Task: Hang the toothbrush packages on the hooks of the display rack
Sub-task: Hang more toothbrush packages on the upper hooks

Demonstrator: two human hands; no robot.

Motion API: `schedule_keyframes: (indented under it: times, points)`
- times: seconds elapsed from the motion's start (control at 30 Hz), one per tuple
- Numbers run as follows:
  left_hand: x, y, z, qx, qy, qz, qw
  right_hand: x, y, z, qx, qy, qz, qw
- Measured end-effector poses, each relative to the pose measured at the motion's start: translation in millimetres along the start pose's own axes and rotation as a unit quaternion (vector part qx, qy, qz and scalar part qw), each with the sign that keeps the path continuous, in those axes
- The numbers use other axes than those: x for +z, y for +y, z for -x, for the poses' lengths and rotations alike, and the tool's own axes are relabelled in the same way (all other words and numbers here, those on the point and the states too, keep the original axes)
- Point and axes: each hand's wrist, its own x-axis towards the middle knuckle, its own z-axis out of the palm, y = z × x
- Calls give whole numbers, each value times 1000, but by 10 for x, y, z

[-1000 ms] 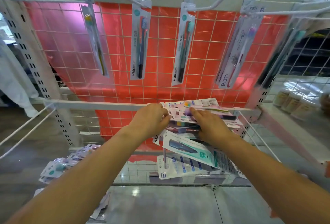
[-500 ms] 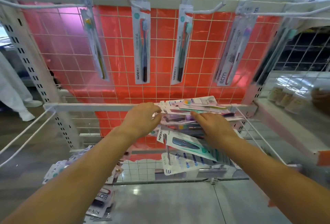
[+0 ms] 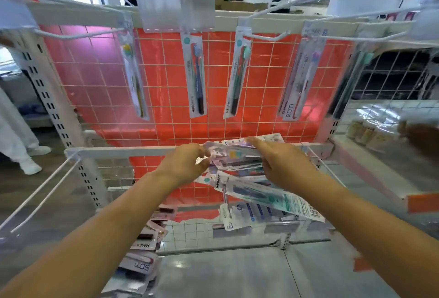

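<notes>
In front of the white metal display rack [image 3: 152, 151], at the height of its middle crossbar, both hands hold a fanned stack of flat toothbrush packages [image 3: 240, 162]: card backs with clear glossy plastic blisters. Long axes of the upper packages run roughly left-right, near level. The lower ones, including a white-and-teal package [image 3: 268, 196], slant down toward the right, barcode end lowest.

Left hand [image 3: 183, 167]: fingers curled around the stack's left edge, gripping it. Right hand [image 3: 285, 167]: fingers curved over the top of the stack, forefinger stretched along the uppermost package, thumb hidden underneath; it holds the stack.

Above, five packages hang from the thin white wire hooks [image 3: 268, 36] of the top rail, long axes near vertical, brush heads up. They are a yellow-headed brush package [image 3: 134, 76], a dark blue brush package [image 3: 196, 76], a green-headed brush package [image 3: 237, 76], a pink-and-white brush package [image 3: 300, 76], and one at far right seen edge-on. Behind them is a white wire grid over a shiny red-orange plastic sheet [image 3: 166, 107].

More packages lie in a loose heap [image 3: 142, 257] at the rack's lower left, on pale glossy floor tiles [image 3: 237, 274].
</notes>
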Motion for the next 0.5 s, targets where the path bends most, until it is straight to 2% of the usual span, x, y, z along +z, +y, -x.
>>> schedule_keyframes:
  times: [0.13,0.27,0.4,0.5]
  points:
    - [-22,33,22,-25,-1,143,989,-190,-175,-82,-1,10,-43,999]
    - [-80,118,70,12,5,208,978,-357,-289,-152,29,21,-200,979]
    - [-195,314,182,47,-22,268,962,-477,-392,-197,68,71,-384,918]
    - [-230,491,304,63,-27,326,943,-478,-474,-202,126,87,-532,833]
